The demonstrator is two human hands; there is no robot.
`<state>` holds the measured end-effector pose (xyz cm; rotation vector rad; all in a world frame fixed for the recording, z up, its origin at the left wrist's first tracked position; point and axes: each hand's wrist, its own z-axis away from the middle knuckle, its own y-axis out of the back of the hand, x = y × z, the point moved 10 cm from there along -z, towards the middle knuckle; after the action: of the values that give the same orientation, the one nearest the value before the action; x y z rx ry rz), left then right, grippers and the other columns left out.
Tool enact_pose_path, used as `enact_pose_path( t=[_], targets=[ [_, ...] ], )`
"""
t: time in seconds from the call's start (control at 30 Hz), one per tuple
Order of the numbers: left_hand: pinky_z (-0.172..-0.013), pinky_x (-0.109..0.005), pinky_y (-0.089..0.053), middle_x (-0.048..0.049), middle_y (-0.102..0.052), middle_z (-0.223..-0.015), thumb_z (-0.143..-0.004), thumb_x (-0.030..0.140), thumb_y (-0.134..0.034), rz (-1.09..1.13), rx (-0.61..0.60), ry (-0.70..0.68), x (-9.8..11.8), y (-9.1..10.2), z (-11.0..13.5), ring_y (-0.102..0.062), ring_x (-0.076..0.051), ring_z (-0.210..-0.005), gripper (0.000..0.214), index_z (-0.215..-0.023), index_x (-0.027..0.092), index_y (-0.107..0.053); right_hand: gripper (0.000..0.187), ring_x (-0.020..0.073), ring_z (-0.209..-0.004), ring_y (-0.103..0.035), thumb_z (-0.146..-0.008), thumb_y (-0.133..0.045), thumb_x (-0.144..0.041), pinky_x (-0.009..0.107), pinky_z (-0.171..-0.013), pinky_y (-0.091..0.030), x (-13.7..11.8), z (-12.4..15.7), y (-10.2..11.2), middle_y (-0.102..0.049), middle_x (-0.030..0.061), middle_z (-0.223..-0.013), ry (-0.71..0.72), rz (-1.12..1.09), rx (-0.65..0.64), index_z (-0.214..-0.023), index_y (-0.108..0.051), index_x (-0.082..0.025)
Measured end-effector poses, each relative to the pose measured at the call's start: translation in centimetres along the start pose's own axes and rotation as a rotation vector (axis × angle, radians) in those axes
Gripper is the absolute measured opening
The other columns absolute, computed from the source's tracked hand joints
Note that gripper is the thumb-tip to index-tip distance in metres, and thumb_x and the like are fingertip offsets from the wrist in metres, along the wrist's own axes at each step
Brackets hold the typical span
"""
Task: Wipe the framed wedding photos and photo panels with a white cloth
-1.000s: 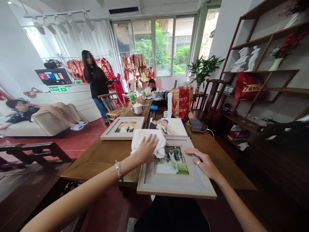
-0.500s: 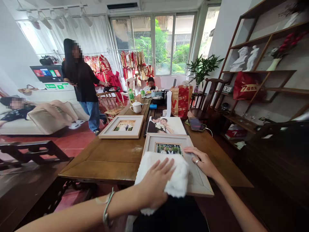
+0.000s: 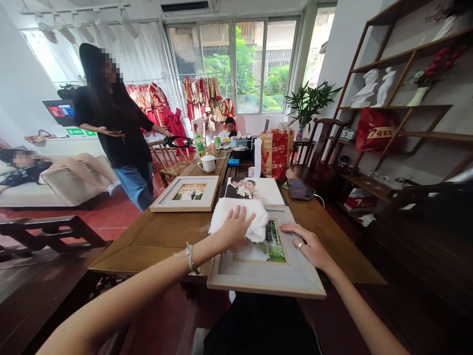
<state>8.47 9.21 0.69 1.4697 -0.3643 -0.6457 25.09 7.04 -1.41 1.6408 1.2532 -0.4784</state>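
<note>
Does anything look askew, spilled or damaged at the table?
One oddity: the near frame juts past the table's near edge, so it looks slightly precarious, though the right hand rests on it. The cloth hides part of it; no spill or damage shows.

"7号衣" on red bag [image 3: 376,129] (rest unclear)

Wears a slim, pale grey-green bracelet [image 3: 190,259] around the left wrist [image 3: 201,252], looped like a cord, with a blurred, paler strand showing at one side. On the right hand [image 3: 311,246], wears a plain, rounded, silver-coloured ring [image 3: 301,245]. Shows both forearms [image 3: 148,282] bare and, lower down, plain black clothing [image 3: 266,323], too dark to tell folds or seams.
</note>
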Motion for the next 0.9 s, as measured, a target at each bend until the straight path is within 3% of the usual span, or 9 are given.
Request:
enact_pose_path(
  t=[0.1,0.2,0.3,0.4,0.7,0.8,0.9],
  targets=[
    [-0.105,-0.053,-0.020,-0.0254,-0.021,-0.144,-0.071,0.019,-0.058,0.026,-0.130,-0.069,2.6,-0.6,5.6,-0.016,-0.040,-0.133,0.080,-0.141,0.012,-0.019,0.040,0.0240,-0.113,-0.051,-0.069,-0.044,-0.012,0.046,-0.103,-0.034,0.1,0.0,0.0,-0.063,0.0054,-0.113,0.003,0.006,0.002,-0.102,-0.064,-0.023],
    [-0.106,-0.053,-0.021,-0.0223,-0.016,-0.147,-0.067,0.023,-0.062,0.124,-0.239,-0.168,6.1,-1.2,11.0,-0.013,-0.041,-0.134,0.092,-0.143,0.016,-0.011,0.042,0.0230,-0.114,-0.051,-0.068,-0.043,-0.010,0.045,-0.103,-0.033,0.1,0.0,-0.1,-0.062,0.0049,-0.114,0.011,0.016,-0.010,-0.102,-0.064,-0.023],
    [-0.106,-0.053,-0.022,-0.0191,-0.012,-0.149,-0.063,0.024,-0.066,0.185,-0.295,-0.196,7.8,-1.7,13.2,-0.008,-0.040,-0.134,0.100,-0.143,0.019,-0.008,0.043,0.0225,-0.115,-0.050,-0.067,-0.043,-0.009,0.044,-0.104,-0.032,0.1,0.0,-0.2,-0.062,0.0046,-0.115,0.017,0.026,-0.017,-0.103,-0.063,-0.023],
    [-0.108,-0.051,-0.018,-0.0178,-0.010,-0.149,-0.065,0.019,-0.063,0.181,-0.204,-0.142,6.5,-1.6,11.1,-0.006,-0.037,-0.135,0.095,-0.143,0.020,-0.008,0.044,0.0226,-0.115,-0.050,-0.067,-0.043,-0.009,0.044,-0.104,-0.032,0.0,0.1,-0.2,-0.062,0.0047,-0.115,0.018,0.040,-0.018,-0.104,-0.063,-0.023],
    [-0.109,-0.046,-0.014,-0.0191,-0.011,-0.149,-0.071,0.014,-0.057,0.005,0.185,0.062,-3.0,0.2,-0.8,-0.004,-0.032,-0.137,0.083,-0.141,0.016,-0.013,0.046,0.0231,-0.116,-0.050,-0.067,-0.043,-0.007,0.045,-0.104,-0.033,-0.1,0.1,-0.1,-0.061,0.0045,-0.117,0.006,0.045,-0.028,-0.105,-0.063,-0.024],
    [-0.109,-0.046,-0.016,-0.0196,-0.016,-0.148,-0.073,0.015,-0.054,-0.002,0.175,0.090,-3.8,0.5,-2.0,-0.008,-0.033,-0.137,0.076,-0.140,0.012,-0.018,0.045,0.0232,-0.116,-0.049,-0.068,-0.043,-0.007,0.045,-0.104,-0.032,0.0,0.1,-0.2,-0.060,0.0052,-0.117,0.001,0.033,-0.036,-0.105,-0.063,-0.023],
    [-0.108,-0.048,-0.018,-0.0188,-0.020,-0.147,-0.072,0.018,-0.055,0.000,0.077,0.036,-2.1,0.2,-0.1,-0.013,-0.035,-0.136,0.076,-0.139,0.012,-0.021,0.044,0.0233,-0.117,-0.049,-0.068,-0.042,-0.008,0.046,-0.104,-0.032,0.1,0.1,-0.3,-0.060,0.0054,-0.118,-0.002,0.026,-0.037,-0.105,-0.063,-0.023]
  ],
)
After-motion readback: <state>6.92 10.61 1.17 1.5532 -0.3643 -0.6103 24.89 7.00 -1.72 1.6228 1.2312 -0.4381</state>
